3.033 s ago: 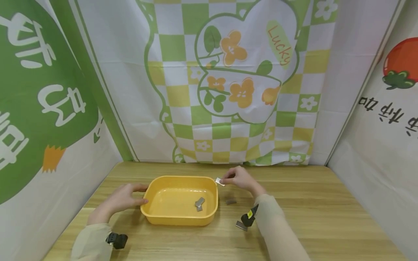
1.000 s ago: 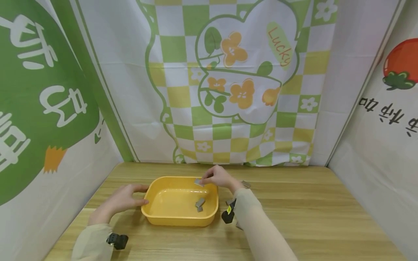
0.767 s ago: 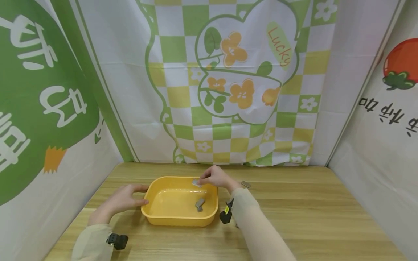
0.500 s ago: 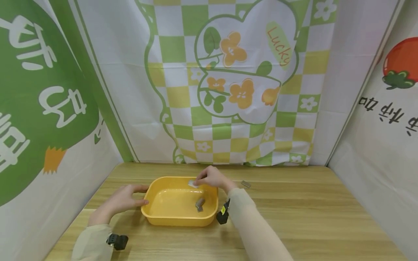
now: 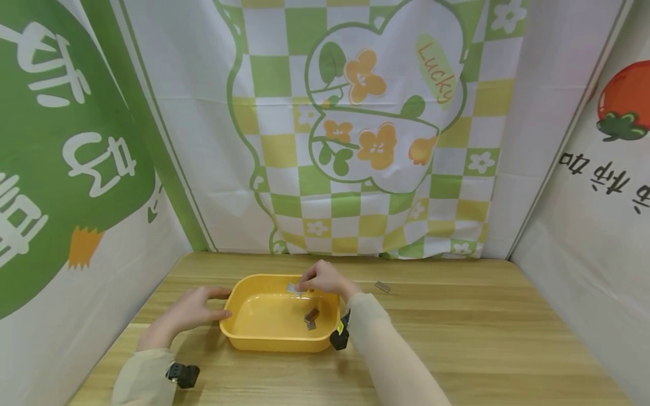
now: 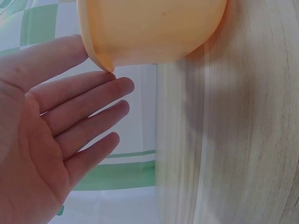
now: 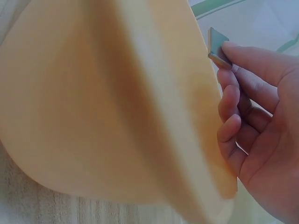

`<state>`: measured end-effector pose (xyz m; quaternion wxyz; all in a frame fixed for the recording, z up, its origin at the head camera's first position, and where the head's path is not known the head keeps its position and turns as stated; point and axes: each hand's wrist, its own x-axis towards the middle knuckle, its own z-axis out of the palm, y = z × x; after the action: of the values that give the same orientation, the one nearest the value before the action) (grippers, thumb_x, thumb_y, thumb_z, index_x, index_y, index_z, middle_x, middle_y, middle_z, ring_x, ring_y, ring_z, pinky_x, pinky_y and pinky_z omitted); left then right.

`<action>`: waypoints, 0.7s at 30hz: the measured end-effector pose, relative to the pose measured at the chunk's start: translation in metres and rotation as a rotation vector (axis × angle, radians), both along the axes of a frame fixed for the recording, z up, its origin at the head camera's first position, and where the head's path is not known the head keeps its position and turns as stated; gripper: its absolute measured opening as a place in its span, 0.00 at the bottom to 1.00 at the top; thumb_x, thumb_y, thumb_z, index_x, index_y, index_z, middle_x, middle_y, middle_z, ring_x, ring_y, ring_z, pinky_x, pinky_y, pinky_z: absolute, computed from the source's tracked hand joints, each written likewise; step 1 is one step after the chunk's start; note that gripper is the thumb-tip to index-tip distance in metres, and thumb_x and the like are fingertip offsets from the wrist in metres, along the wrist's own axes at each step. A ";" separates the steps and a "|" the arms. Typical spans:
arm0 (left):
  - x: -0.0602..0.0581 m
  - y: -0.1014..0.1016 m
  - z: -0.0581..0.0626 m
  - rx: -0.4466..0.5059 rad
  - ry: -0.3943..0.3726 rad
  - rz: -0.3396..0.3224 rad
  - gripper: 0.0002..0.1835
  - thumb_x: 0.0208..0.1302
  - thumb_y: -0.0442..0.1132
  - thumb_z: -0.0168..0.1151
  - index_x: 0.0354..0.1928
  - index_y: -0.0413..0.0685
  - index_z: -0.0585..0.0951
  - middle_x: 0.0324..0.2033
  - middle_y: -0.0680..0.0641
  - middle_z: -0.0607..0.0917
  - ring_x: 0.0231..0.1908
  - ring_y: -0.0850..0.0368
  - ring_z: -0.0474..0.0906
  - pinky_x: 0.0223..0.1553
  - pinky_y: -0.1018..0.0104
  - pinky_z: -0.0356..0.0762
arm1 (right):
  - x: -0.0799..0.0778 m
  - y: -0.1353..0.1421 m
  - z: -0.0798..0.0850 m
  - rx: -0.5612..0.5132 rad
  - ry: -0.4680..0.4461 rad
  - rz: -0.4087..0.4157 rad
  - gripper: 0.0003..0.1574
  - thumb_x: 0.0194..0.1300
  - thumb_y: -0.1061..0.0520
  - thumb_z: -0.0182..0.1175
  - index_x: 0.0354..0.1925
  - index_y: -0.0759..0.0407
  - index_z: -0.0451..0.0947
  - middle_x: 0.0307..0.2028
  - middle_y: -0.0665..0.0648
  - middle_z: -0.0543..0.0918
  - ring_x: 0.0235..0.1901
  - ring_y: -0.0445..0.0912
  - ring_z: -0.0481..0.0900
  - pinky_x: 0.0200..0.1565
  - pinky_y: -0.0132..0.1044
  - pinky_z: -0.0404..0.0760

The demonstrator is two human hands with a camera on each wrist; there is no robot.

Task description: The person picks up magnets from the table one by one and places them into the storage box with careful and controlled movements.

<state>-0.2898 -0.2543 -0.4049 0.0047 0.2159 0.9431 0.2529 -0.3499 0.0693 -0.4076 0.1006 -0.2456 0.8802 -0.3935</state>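
A yellow plastic basin (image 5: 279,343) stands on the table. My left hand (image 5: 190,310) rests at its left end with fingers extended; in the left wrist view the thumb and index fingertip are right at the rim. My right hand (image 5: 325,280) is over the basin's back right part and pinches a small, thin, rectangular metal piece (image 5: 293,289) between thumb and fingers. In the right wrist view this piece (image 7: 218,48) looks grey-green with a square edge. Inside the basin, towards the right, lie similar metal pieces (image 5: 312,316), one overlapping another.
Another small grey metal piece (image 5: 383,287) lies on the wooden table (image 5: 482,338), right of the basin. Printed cloths (image 5: 365,225) hang behind and at both sides. A black wrist camera (image 5: 339,335) on the right arm is close to the basin's right wall.
My right hand has moved left from beyond the right rim to over the basin, carrying the metal piece. Two loose pieces on the table are now hidden by the arm. My left hand stays put.
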 end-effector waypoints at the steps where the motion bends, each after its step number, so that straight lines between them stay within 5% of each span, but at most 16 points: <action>1: 0.000 0.000 0.000 0.000 0.000 0.000 0.31 0.54 0.49 0.69 0.57 0.39 0.77 0.53 0.38 0.81 0.56 0.36 0.74 0.54 0.38 0.71 | 0.000 0.000 0.000 -0.002 -0.009 0.002 0.09 0.60 0.51 0.64 0.33 0.55 0.87 0.33 0.50 0.87 0.35 0.48 0.83 0.38 0.37 0.81; 5: -0.001 0.000 0.000 0.000 -0.011 0.001 0.31 0.54 0.50 0.69 0.57 0.40 0.77 0.53 0.38 0.81 0.56 0.36 0.74 0.55 0.37 0.70 | -0.001 -0.002 -0.002 -0.018 -0.046 0.000 0.09 0.60 0.53 0.65 0.33 0.56 0.87 0.33 0.51 0.87 0.33 0.52 0.84 0.42 0.47 0.82; 13: -0.001 -0.001 -0.001 0.003 -0.014 0.003 0.31 0.54 0.51 0.69 0.57 0.42 0.78 0.53 0.39 0.81 0.56 0.36 0.74 0.54 0.38 0.71 | -0.002 -0.004 -0.004 0.009 -0.048 -0.021 0.09 0.59 0.51 0.66 0.33 0.54 0.87 0.30 0.49 0.87 0.26 0.41 0.80 0.35 0.41 0.80; 21: -0.001 -0.001 -0.002 0.002 -0.020 0.002 0.31 0.54 0.51 0.69 0.57 0.41 0.77 0.53 0.38 0.81 0.56 0.36 0.74 0.54 0.37 0.70 | -0.001 -0.006 -0.006 -0.008 -0.065 -0.006 0.08 0.59 0.52 0.66 0.30 0.55 0.87 0.31 0.50 0.87 0.26 0.40 0.80 0.43 0.49 0.82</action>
<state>-0.2912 -0.2552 -0.4070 0.0137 0.2125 0.9430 0.2558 -0.3513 0.0629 -0.4137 0.1273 -0.2304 0.8756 -0.4050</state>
